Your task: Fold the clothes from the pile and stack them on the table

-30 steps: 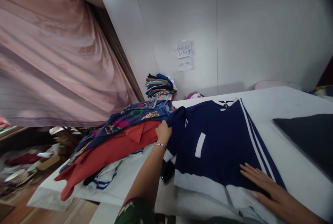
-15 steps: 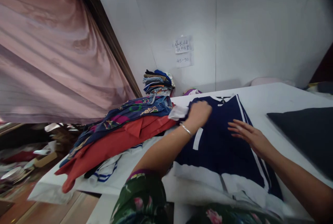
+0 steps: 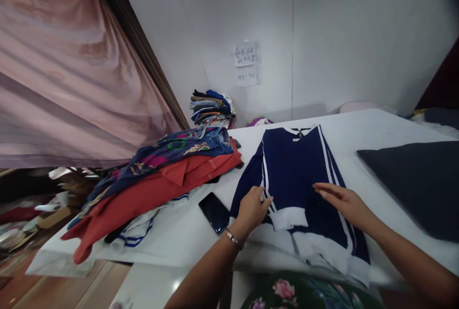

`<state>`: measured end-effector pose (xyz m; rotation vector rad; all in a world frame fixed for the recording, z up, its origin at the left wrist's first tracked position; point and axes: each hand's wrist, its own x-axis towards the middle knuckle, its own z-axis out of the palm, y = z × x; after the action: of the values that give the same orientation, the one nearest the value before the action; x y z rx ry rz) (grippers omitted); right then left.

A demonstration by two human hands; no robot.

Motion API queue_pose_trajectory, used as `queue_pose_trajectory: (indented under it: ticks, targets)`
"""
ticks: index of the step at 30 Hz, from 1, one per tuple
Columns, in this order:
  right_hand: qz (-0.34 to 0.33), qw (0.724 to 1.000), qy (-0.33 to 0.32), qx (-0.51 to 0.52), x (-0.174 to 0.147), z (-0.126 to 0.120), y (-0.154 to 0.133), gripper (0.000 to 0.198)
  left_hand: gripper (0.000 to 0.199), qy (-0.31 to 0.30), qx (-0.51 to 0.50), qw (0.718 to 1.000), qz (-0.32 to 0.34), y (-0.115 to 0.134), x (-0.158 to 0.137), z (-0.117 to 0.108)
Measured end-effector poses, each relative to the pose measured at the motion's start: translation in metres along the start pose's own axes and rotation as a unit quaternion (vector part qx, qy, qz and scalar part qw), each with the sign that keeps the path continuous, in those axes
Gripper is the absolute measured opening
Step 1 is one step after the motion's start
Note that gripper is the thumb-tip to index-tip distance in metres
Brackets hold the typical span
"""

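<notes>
A navy long-sleeved jacket [image 3: 297, 165] with white stripes, a white collar and white hem lies spread on the table. One sleeve runs down its left side, and its white cuff [image 3: 289, 218] rests over the lower front. My left hand [image 3: 251, 208] is on that sleeve beside the stripes, its thumb and forefinger apart. Over the jacket's right side, my right hand [image 3: 347, 204] has its fingers stretched out and holds nothing. Whether the right fingertips touch the cloth cannot be told. A black phone [image 3: 215, 212] lies left of the jacket.
Red and patterned garments [image 3: 172, 172] are heaped on the white table [image 3: 186, 232] at left. A stack of folded clothes [image 3: 211, 108] stands by the wall. Dark cloth [image 3: 416, 180] lies at right. Paper notes [image 3: 248, 62] hang on the wall, and a pink curtain [image 3: 71, 70] at left.
My left hand has come down from the jacket's upper left and let go of the sleeve, whose cuff now lies over the lower front. The phone has come into view. My right hand stays nearby.
</notes>
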<state>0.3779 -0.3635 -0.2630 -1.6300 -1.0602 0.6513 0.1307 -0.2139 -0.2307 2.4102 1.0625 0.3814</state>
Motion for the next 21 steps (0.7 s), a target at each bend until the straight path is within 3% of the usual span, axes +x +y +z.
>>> queue_pose_trajectory:
  ticks: [6,10,14,17,19,21]
  targets:
    - [-0.055,0.993,-0.104,0.021,0.002,0.051,-0.033,0.045,0.038,-0.014,-0.168,0.978,-0.124,-0.013,0.005,0.036]
    - [-0.030,0.989,-0.147,0.012,0.006,0.073,-0.034,0.066,0.040,-0.017,-0.388,0.901,-0.193,-0.003,0.016,0.036]
    - [0.008,0.986,-0.163,0.018,0.010,0.080,-0.042,0.092,0.042,0.003,-0.531,0.839,-0.117,0.028,0.027,0.029]
    - [0.012,0.997,-0.078,0.025,0.011,0.078,-0.053,0.095,0.056,-0.025,-0.573,0.817,-0.059,0.050,0.033,0.023]
    - [0.033,0.995,-0.051,0.080,0.012,0.071,-0.059,0.091,0.055,-0.038,-0.577,0.816,-0.010,0.052,0.035,0.016]
    - [0.071,0.982,-0.067,0.162,0.015,0.059,-0.065,0.088,0.043,-0.010,-0.522,0.852,0.035,0.039,0.035,0.005]
